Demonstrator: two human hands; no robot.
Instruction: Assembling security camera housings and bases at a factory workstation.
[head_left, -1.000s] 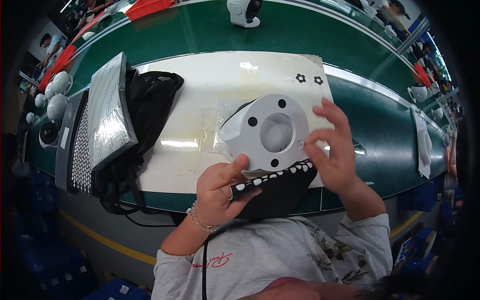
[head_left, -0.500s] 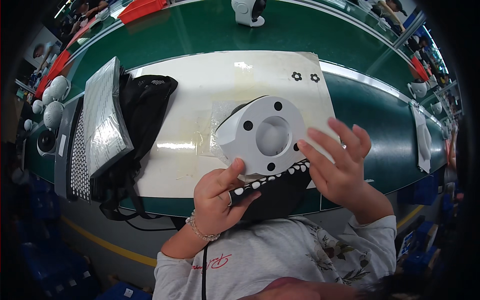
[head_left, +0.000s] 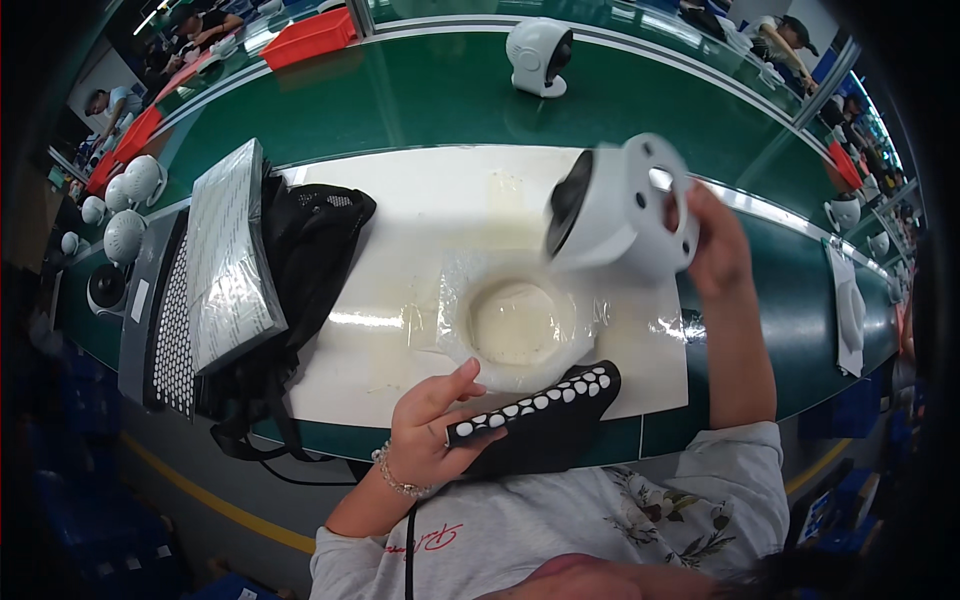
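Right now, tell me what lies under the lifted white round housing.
Below the white round housing, raised in the right hand, a crinkled clear plastic sheet with a round dished impression lies on the white mat. Whatever is beneath the sheet's centre cannot be made out.

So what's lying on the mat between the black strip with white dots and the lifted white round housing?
Head view: a crinkled clear plastic wrap on the white mat.

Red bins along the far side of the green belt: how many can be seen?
3: one red bin at top centre-left, and two more down the left edge. Others may be hidden.
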